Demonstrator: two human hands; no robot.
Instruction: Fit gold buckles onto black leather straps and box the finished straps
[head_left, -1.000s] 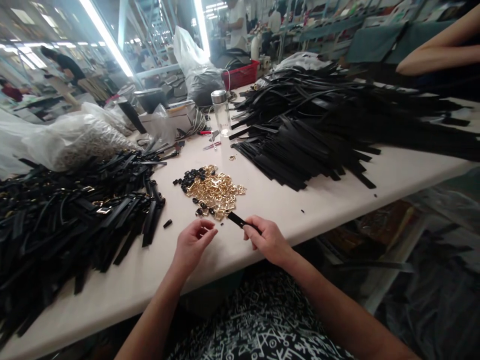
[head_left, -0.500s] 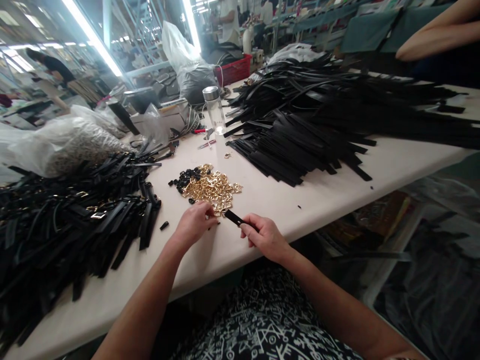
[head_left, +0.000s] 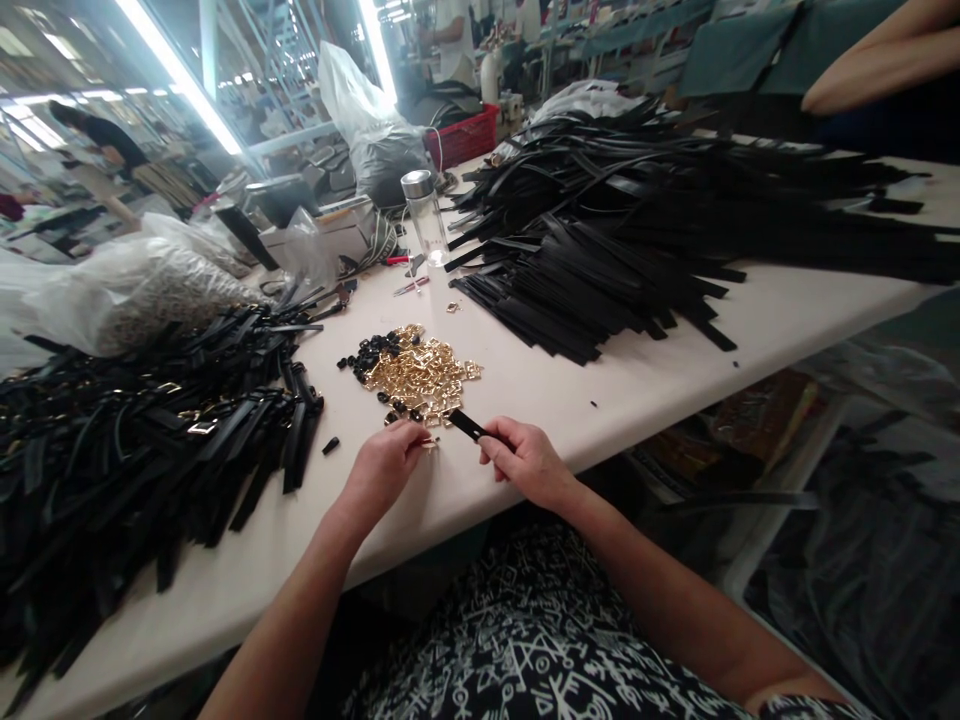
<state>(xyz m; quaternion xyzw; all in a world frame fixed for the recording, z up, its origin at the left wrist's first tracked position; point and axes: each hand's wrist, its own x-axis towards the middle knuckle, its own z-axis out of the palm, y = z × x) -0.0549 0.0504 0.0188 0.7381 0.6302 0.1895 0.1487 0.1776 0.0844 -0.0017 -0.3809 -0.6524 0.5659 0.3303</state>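
Observation:
My right hand (head_left: pixel 525 458) pinches a short black strap (head_left: pixel 466 426), whose flat end points up and left and shows a slot near the fingers. Just left of it, my left hand (head_left: pixel 386 458) is closed at the fingertips on a small gold buckle (head_left: pixel 430 443); only part of the buckle shows. Beyond both hands lies a heap of gold buckles (head_left: pixel 424 370). Small black loops (head_left: pixel 379 350) sit along the heap's left side, with a few more at its near edge. One black loop (head_left: pixel 331 445) lies apart, left of my left hand.
Black straps with buckles (head_left: pixel 247 440) cover the table's left side. A large pile of plain black straps (head_left: pixel 600 260) lies at the right. Behind stand a glass bottle (head_left: pixel 426 220), red-handled snips (head_left: pixel 411 287) and plastic bags (head_left: pixel 135 265). A person's arm (head_left: pixel 877 60) rests at the far right.
My left hand has turned and drawn slightly back from the heap, and a gold buckle now shows at its fingertips. My right hand keeps the strap in almost the same place.

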